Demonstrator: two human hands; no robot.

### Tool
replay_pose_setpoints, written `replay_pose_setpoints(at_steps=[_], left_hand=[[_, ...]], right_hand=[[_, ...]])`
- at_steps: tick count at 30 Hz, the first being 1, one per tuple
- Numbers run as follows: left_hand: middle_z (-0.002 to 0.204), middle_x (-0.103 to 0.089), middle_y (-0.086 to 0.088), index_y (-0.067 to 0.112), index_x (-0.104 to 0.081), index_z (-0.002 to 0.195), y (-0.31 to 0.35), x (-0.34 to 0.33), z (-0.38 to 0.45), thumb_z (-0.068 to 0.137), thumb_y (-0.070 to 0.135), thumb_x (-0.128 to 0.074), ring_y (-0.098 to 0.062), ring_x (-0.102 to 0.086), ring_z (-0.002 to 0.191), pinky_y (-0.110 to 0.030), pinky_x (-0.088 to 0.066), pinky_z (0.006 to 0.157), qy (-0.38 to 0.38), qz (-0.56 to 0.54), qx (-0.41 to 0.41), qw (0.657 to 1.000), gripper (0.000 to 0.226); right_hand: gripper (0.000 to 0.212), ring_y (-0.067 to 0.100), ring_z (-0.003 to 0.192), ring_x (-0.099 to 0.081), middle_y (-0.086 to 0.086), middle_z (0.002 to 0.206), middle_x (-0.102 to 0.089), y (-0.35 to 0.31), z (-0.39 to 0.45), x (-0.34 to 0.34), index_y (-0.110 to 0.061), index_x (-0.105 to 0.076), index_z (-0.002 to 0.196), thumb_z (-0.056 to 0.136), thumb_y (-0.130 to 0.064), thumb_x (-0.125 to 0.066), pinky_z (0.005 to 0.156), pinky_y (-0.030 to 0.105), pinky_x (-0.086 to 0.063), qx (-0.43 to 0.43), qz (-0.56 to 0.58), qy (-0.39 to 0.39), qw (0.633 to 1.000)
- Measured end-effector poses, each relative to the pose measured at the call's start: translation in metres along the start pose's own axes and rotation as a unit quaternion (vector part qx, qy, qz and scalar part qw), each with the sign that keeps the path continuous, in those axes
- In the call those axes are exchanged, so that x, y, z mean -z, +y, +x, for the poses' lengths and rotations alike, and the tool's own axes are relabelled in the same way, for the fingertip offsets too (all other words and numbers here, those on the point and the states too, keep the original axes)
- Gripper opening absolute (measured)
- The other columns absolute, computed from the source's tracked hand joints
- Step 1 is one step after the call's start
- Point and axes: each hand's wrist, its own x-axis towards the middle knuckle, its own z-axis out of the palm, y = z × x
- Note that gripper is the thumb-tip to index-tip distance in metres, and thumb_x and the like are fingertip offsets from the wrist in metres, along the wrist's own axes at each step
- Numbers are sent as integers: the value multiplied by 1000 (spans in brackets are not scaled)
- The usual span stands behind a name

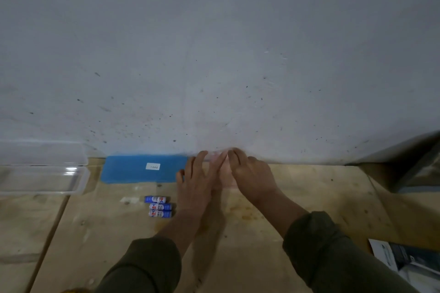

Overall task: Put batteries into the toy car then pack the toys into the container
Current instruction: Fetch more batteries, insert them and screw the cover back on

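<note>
Plywood bench (pixel 309 197) against a grey wall — my left hand (pixel 197 181) and right hand (pixel 250 173) meet at the far edge, fingers spread over something pale I can't make out. Three batteries (pixel 159 206) lie just left of my left wrist; clear container (pixel 42 178) sits open far left, beside a blue pad (pixel 133 169).

Three batteries (pixel 159 207) — one clear container (pixel 42 179) — one blue pad (pixel 142 169) — two hands (pixel 226 173)

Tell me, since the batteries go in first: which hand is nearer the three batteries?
Left. The left hand lies just right of the batteries, close beside them; the right hand sits farther right, beyond the left one.
</note>
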Motion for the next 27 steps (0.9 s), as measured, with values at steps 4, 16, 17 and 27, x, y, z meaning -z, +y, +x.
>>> replay_pose_setpoints(at_steps=[4, 16, 17, 27], left_hand=[[156, -4, -9, 46, 25, 140, 0, 4, 3, 93, 40, -55, -30, -11, 143, -41, -21, 113, -22, 13, -29, 999, 94], [156, -1, -7, 49, 48, 120, -8, 7, 14, 89, 53, -54, -28, -3, 145, -42, -14, 115, 6, 1, -39, 999, 106], [157, -1, -7, 49, 46, 123, -8, 8, 13, 90, 54, -51, -28, -3, 145, -42, -14, 115, 7, -1, -39, 999, 102], [156, -6, 0, 39, -7, 147, -3, 4, -2, 96, 34, -49, -24, -5, 145, -39, -10, 116, -26, -17, -48, 998, 66]], right_hand=[[49, 18, 53, -64, 16, 104, -68, 7, 5, -5, -4, -62, 112, 69, -18, -81, 43, 24, -53, 24, 58, 92, 994], [42, 25, 110, -63, 8, 126, -62, 1, 17, -72, -14, -58, 126, 88, -34, -59, 95, 40, -52, 100, 194, -29, 975], [47, 25, 116, -58, 7, 131, -58, 1, 14, -69, -16, -53, 130, 91, -43, -47, 101, 41, -48, 83, 218, -54, 971], [47, 29, 125, -43, 13, 136, -47, -10, -33, -52, -17, -44, 132, 92, -41, -39, 104, 45, -36, -111, 154, 166, 968]])
